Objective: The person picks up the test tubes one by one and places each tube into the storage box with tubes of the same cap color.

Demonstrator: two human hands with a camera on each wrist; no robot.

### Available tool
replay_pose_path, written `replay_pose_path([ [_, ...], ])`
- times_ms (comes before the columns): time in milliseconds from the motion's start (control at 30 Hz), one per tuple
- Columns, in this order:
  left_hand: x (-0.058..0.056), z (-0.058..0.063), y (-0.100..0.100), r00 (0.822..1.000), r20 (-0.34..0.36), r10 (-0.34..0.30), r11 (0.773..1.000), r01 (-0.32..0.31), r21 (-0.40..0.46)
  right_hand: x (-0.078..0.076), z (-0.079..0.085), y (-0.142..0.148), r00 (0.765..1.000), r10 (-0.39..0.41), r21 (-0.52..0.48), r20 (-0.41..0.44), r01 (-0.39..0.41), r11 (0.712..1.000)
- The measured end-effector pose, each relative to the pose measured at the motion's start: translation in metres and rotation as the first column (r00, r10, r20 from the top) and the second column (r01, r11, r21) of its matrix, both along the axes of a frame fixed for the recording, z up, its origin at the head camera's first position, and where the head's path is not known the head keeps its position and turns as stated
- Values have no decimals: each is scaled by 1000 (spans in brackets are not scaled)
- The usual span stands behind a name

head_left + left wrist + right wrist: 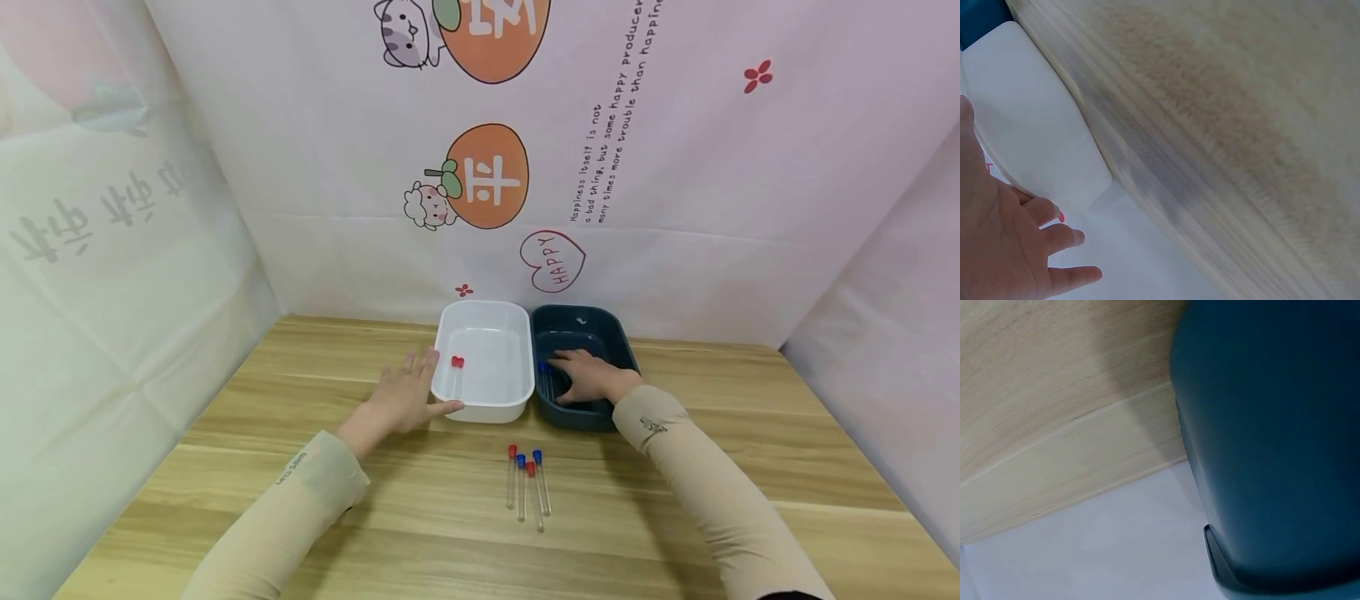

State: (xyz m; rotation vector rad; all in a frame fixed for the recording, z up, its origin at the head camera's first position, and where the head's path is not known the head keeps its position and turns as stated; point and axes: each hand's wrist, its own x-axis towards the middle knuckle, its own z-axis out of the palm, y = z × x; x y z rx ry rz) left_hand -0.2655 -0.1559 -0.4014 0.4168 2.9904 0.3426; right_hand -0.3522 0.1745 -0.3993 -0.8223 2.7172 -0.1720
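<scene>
Lying along the left side of a white bin [491,412], the left hand [397,400] has its fingers fanned and its thumb held well out from them. The thumb crosses the rim at the near left corner, while the fingertips come up to the left edge; the left wrist view shows the fingers apart and fairly straight beside the bin's pale outer wall. It grips no tube.

Down inside a dark blue bin [579,313], set just to the right of the white one, is the right hand [591,379]. Its thumb and fingers stand apart, with a clear gap between them, and the fingertips lie close to some blue-capped tubes [545,368] by the bin's left wall. Whether they touch the tubes I cannot tell: the right wrist view shows mostly the bin's outer side.

Two red-capped tubes [457,363] lie side by side in the white bin, toward its left wall, caps away from the person. Four more tubes [521,492] lie in a loose cluster on the wooden table [420,533], in front of the bins, two with red caps and two with blue, their caps also at the far end. Light beige sleeves [716,500] cover both forearms.
</scene>
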Motion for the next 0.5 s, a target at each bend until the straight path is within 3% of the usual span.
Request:
replay_pose_path([
  [300,1,-1,0,1000,2,-1,1000,1,-4,-1,-2,4,1000,-6,-1,8,6,1000],
  [500,1,0,0,1000,1,-1,1000,1,2,-1,3,9,999,39,-94,-35,-42,995],
])
